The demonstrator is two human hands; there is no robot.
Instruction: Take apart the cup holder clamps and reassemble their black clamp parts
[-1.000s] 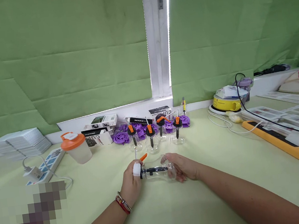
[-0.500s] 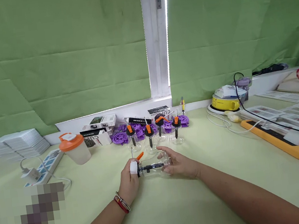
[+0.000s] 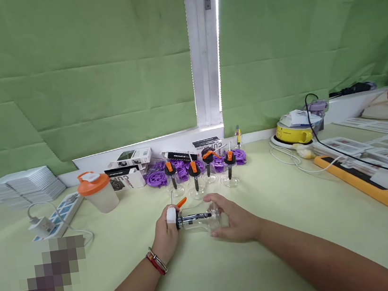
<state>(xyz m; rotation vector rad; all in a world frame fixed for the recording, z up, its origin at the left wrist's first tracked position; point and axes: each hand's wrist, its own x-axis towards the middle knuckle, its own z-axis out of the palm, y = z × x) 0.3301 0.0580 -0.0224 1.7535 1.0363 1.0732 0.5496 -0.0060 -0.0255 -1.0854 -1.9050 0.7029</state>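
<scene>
Head view: both hands grip smooth clear glass bottle.

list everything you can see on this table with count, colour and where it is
clear cup: 1, orange lever, lying sideways between both hands
standing cups: 4, clear, orange-black tops, row behind hands
purple discs: several, by wall
boxes: a few, white-black, by wall
shaker: 1, orange lid, left
power strip: 1, white, far left
orange strip: 1, right
yellow device: 1, back right
left hand: grips valve end, white-wrapped finger
right hand: grips cup body
</scene>
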